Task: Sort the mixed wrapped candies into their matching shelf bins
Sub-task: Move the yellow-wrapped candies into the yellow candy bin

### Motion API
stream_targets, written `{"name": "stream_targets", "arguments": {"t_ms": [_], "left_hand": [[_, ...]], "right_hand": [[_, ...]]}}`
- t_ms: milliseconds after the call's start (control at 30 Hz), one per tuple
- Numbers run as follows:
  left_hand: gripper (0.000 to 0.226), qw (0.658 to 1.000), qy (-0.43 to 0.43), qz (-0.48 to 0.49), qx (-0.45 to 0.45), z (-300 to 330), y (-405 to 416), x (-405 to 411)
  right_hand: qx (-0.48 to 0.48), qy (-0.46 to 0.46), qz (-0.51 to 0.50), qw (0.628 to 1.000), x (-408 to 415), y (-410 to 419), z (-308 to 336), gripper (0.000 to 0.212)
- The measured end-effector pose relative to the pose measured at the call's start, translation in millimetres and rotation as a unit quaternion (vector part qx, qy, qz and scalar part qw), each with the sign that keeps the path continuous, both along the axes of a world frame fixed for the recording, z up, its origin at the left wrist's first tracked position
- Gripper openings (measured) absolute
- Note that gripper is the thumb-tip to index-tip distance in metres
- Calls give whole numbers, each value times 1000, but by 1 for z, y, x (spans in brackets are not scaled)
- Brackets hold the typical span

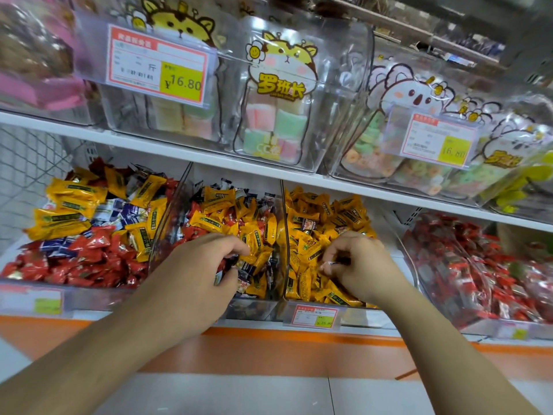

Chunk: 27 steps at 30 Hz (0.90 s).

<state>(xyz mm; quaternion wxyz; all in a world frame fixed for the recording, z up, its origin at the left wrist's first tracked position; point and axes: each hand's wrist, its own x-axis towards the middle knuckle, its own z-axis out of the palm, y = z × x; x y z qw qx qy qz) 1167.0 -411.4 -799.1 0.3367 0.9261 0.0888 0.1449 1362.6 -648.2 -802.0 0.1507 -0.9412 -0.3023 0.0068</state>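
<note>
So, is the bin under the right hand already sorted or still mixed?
Nearly sorted: the bin under the right hand holds almost only yellow candies, with one dark candy on top.

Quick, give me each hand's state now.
Left hand: gripping dark-wrapped candies in the mixed bin.
Right hand: fingers curled, pinching a small candy.

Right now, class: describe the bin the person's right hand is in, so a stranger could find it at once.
On the lower shelf, find the clear bin third from the left, where the right hand digs. Unlike its mixed or red neighbours, it holds almost only yellow candies.
</note>
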Motion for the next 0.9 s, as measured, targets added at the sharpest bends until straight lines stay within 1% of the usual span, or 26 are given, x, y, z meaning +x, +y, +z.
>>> {"name": "stream_targets", "arguments": {"t_ms": [67,167,267,333,367,433,500,567,633,733,767,800,900], "left_hand": [[34,1000,-2,0,-2,0,1,1],[35,1000,-7,2,-6,1,2,3],[35,1000,-11,5,-8,1,5,3],[35,1000,-7,6,-5,1,7,2],[35,1000,-7,6,-4,1,8,2],[35,1000,-7,5,0,0,9,1],[34,1000,-10,4,5,-1,10,1],[33,1000,-14,3,5,-3,10,2],[33,1000,-17,4,5,-4,11,4],[33,1000,-18,8,-2,-7,12,7],[33,1000,-18,7,-2,-7,13,7],[34,1000,-17,6,-1,-8,13,8],[34,1000,-9,5,0,-9,16,9]], "right_hand": [[50,-17,-24,998,-4,-2,10,17],[157,4,-46,987,-18,5,30,16],[256,81,-6,963,-37,30,42,10],[286,126,27,950,-44,45,46,2],[281,123,31,951,-43,50,46,4],[253,83,4,964,-30,52,40,10],[179,14,-30,983,-11,48,30,15],[92,-29,-39,995,8,44,15,22],[48,-32,-36,998,20,44,1,28],[38,-43,-34,998,34,50,-14,40],[40,-52,-35,997,38,53,-17,40],[46,-66,-36,996,42,55,-20,36],[56,-108,-48,991,49,55,-26,14]]}}
